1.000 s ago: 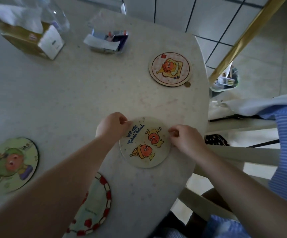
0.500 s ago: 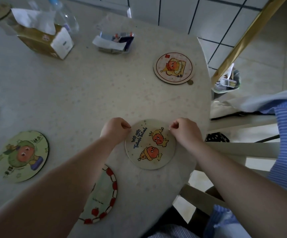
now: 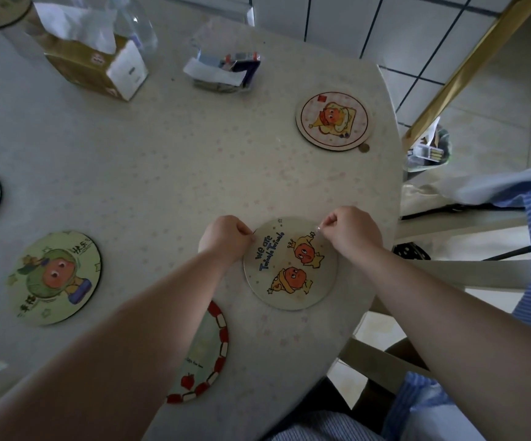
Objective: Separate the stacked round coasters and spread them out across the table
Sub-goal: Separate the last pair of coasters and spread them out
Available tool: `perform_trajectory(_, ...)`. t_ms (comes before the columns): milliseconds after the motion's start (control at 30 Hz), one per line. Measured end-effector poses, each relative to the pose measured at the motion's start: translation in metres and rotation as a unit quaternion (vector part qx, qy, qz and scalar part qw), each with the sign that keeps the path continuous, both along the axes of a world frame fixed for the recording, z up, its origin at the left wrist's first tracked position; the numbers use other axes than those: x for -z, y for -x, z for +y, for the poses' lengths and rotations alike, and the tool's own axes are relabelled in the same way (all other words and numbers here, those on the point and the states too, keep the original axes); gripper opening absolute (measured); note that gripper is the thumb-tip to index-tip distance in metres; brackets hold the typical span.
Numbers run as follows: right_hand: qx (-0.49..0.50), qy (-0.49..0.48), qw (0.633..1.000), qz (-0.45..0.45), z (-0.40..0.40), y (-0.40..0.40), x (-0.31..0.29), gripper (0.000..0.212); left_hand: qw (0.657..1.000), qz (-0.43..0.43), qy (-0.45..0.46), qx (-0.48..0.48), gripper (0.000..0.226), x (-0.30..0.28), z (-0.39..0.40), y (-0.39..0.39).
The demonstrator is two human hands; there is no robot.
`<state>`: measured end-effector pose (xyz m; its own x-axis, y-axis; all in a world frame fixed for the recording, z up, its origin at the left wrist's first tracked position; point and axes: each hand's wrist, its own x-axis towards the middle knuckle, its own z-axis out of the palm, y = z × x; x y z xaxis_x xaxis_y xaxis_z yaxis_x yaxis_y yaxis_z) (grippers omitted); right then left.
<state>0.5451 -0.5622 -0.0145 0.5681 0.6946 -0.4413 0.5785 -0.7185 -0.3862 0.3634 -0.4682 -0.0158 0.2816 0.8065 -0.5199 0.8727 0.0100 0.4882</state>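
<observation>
On the pale speckled table [image 3: 149, 173], the left hand [image 3: 226, 238] is pinching the "We are Twinkle Twinkle" coaster [image 3: 289, 265] at its left rim; the right hand [image 3: 353, 232] is pinching its far-right edge. Best lowering it flat, well apart from neighbouring coasters.

A pale speckled desk [image 3: 149, 173] stands on a light tiled floor [image 3: 496, 90]; a brass-coloured rail [image 3: 467, 68] slants across, and the light is dim.
</observation>
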Motion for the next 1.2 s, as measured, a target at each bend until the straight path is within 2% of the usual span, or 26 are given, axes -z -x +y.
perform_trajectory(133,0.001,-0.016,1.000,-0.016,0.009,-0.001,-0.004,0.013,1.000,-0.019,-0.016,-0.003,0.015,-0.004,0.006,-0.005)
perform_trajectory(300,-0.028,0.017,0.999,-0.027,-0.002,0.006,0.001,0.014,0.999,0.010,-0.017,0.025,0.005,-0.002,0.005,0.004)
perform_trajectory(400,-0.015,0.017,1.000,-0.015,-0.003,0.009,0.005,0.012,0.999,0.014,0.006,0.043,0.016,0.000,-0.001,0.007)
perform_trajectory(500,-0.022,0.019,0.999,-0.025,0.000,0.008,0.004,0.009,1.000,-0.004,0.015,0.026,0.015,0.003,0.001,0.007)
perform_trajectory(800,0.011,-0.064,0.997,-0.049,0.008,0.017,0.002,0.005,0.999,-0.040,-0.012,0.008,0.005,0.011,0.005,0.014)
perform_trajectory(933,0.037,-0.134,0.990,0.021,-0.001,0.044,0.000,0.015,0.994,-0.053,0.056,0.077,0.013,-0.001,0.020,0.054)
perform_trajectory(1000,-0.003,-0.149,0.986,0.078,-0.010,0.074,-0.004,0.015,0.989,-0.001,0.036,0.145,0.018,-0.007,0.030,0.087)
perform_trajectory(1067,-0.069,-0.148,0.979,0.125,-0.021,0.108,-0.009,0.017,0.987,0.030,0.013,0.160,0.024,-0.013,0.035,0.119)
perform_trajectory(1200,-0.145,-0.104,0.966,0.186,-0.038,0.167,-0.017,0.038,0.979,0.066,0.031,0.188,0.025,-0.020,0.027,0.159)
